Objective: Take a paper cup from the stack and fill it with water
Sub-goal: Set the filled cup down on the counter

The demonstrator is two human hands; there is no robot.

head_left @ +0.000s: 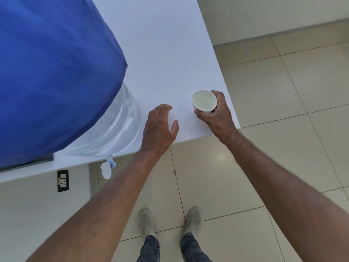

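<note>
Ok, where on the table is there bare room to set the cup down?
The white table is bare behind both hands, between the blue-covered water jug and the right edge. It is tighter near the front edge: left hand, open, and right hand, holding the paper cup.

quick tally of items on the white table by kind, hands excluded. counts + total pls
White paper cup, held in the grip of the right hand: 1
Clear plastic water jug with a white tap, under a blue fabric cover: 1
Blue fabric cover: 1
Total: 3
No cup stack shows in this view. The left hand is open and holds nothing.
</note>
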